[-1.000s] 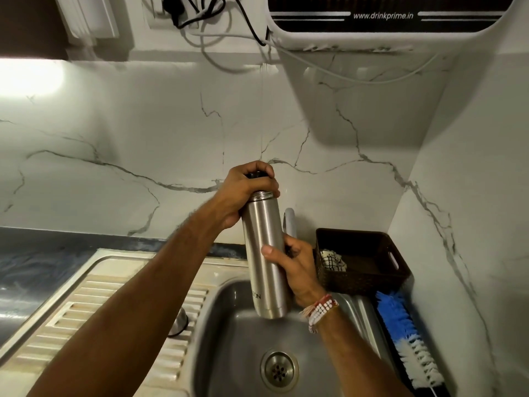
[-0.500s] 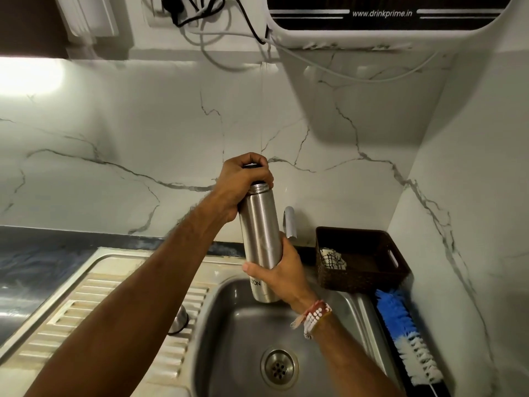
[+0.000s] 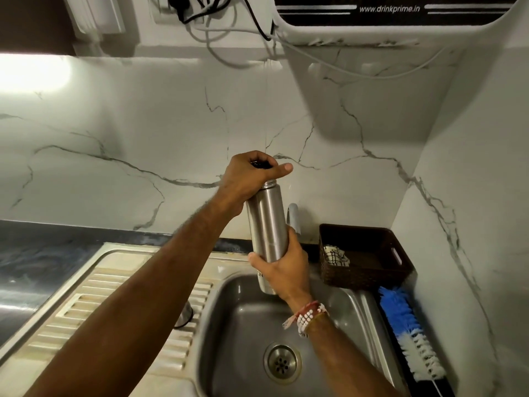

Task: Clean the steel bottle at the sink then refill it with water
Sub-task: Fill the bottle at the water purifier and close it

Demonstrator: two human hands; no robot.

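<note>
Nearly upright, the bottle [image 3: 267,222] is held over the back edge of the sink [image 3: 237,319] bowl, just in front of the tap [image 3: 293,214]. The left hand [image 3: 249,179] is curled over its black cap [image 3: 260,165], one digit jutting straight to the right. The right hand [image 3: 286,267] wraps the bottle's lower body, fingers closed round it. A basket [image 3: 369,270] sits at the sink's back right corner, a brush [image 3: 406,325] along its right edge.

The basin [image 3: 237,325] is free below the bottle [image 3: 267,222], with only the drain [image 3: 282,363] in its floor. The tap [image 3: 293,216] stands just behind the bottle. Along the right edge of the counter [image 3: 43,253], the basket [image 3: 363,277] and the brush [image 3: 400,316] fill the strip beside the basin. The purifier [image 3: 372,32] hangs above them.
</note>
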